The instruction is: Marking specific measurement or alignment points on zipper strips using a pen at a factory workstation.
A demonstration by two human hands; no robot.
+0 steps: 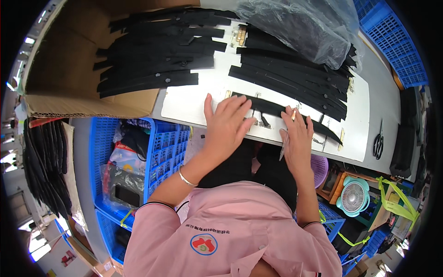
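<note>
Head view: left hand (227, 122) flat on black strip (277, 112); right hand (299, 138) grip pinches tool (284, 145).

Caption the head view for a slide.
Both hands, left hand and right hand, press a black strip on the white table.

Head-worn fisheye, steeply down, close over worktable (194, 108)
</note>
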